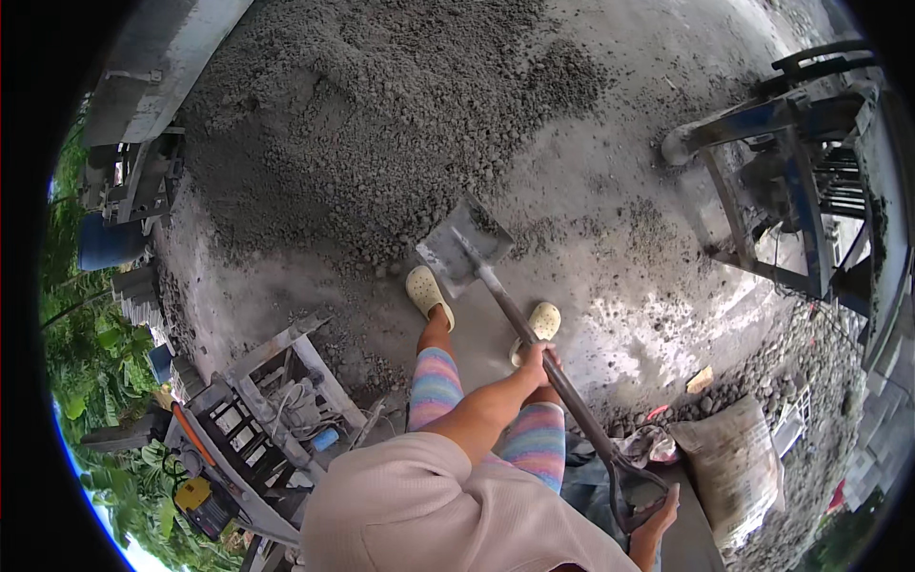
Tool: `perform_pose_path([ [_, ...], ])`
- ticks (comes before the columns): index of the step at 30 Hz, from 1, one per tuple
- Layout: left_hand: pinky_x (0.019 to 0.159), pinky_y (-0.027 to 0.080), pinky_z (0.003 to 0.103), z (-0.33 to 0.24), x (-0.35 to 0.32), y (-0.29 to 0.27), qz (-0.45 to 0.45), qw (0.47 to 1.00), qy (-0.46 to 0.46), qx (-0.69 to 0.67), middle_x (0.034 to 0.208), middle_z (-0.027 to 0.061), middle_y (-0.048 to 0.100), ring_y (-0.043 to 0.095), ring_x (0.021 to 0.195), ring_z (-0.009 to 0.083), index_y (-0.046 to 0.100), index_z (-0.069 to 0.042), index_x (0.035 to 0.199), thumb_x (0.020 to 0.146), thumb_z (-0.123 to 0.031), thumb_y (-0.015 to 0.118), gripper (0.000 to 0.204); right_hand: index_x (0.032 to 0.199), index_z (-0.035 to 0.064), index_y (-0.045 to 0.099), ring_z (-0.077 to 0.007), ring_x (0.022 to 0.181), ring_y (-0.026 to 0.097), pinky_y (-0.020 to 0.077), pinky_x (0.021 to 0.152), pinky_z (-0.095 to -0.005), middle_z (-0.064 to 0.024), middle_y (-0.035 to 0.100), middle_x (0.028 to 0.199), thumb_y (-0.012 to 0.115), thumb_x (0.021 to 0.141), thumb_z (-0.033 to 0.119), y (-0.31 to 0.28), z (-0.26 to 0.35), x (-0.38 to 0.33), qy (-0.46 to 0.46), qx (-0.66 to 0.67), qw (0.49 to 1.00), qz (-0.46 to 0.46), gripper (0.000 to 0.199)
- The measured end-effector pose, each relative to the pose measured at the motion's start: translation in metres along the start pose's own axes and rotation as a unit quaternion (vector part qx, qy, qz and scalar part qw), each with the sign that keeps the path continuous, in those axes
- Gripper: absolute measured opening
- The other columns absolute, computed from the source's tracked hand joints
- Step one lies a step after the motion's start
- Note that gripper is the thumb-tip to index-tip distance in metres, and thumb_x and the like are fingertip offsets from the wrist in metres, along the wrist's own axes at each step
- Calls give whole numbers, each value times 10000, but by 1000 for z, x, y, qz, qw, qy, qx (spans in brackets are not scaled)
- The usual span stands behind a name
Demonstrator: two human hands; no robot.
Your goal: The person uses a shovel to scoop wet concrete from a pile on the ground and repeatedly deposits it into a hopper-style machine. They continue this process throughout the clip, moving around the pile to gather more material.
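I am looking down at a shovel (534,334) running diagonally from the centre of the frame to the lower right, and both hands are gripping it. My left hand (536,362) is clenching the shaft about midway along, its fingers wrapped fully around the dark pole just below centre. My right hand (658,510) is holding the D-shaped grip at the lower right, fingers curling around the handle end. The grey metal blade (464,250) is sitting at the centre of the frame, its tip touching the edge of a large heap of dark gravel mix (381,124) that is filling the upper middle. Two pale clog shoes (429,296) are standing on the wet concrete floor (610,286), one on each side of the shaft, just behind the blade. A filled grey sack (739,467) is lying at the lower right, near the handle. A blue metal machine frame (791,172) is standing at the upper right, well apart from the shovel, and a grey block-making rig with cables (276,400) is sitting at the lower left
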State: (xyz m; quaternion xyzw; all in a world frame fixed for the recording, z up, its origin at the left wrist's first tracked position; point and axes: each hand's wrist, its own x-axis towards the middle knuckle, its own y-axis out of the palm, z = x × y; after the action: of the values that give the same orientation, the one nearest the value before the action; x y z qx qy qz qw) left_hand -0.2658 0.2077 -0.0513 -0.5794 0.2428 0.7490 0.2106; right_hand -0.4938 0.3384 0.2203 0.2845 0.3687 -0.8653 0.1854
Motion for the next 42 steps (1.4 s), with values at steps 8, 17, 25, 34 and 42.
perform_pose_path([
  [8,472,377,350,186,80,17,64,971,-231,-17,485,53,411,444,474,206,415,-101,528,574,-211,565,191,624,60,462,-112,346,357,293,313,-228,-24,363,454,468,762,375,-94,25,11,-49,-194,967,-158,343],
  [17,483,402,356,14,156,50,136,981,-62,-127,462,67,414,433,439,224,424,-88,517,575,-215,570,202,556,99,411,-89,303,336,304,307,-200,2,344,406,465,753,387,81,11,109,-102,-94,990,-23,353],
  [25,474,372,339,-143,172,16,52,994,42,-81,462,51,410,415,436,201,382,-107,518,594,-177,546,194,551,83,426,-97,335,371,294,319,-211,-11,384,434,507,727,394,200,-34,120,-60,-41,992,107,366],
  [34,475,372,344,-112,122,-51,-77,988,105,87,552,26,399,412,437,174,415,-98,628,617,-127,496,87,626,100,411,-151,320,383,329,306,-252,-35,396,444,508,726,397,115,-144,58,139,107,984,24,328],
  [42,436,429,296,-172,53,80,-132,903,343,222,584,75,476,465,466,180,486,21,699,608,-53,539,128,652,146,424,-173,353,372,317,342,-272,-10,381,443,448,715,489,152,-129,79,358,181,898,179,349],
])
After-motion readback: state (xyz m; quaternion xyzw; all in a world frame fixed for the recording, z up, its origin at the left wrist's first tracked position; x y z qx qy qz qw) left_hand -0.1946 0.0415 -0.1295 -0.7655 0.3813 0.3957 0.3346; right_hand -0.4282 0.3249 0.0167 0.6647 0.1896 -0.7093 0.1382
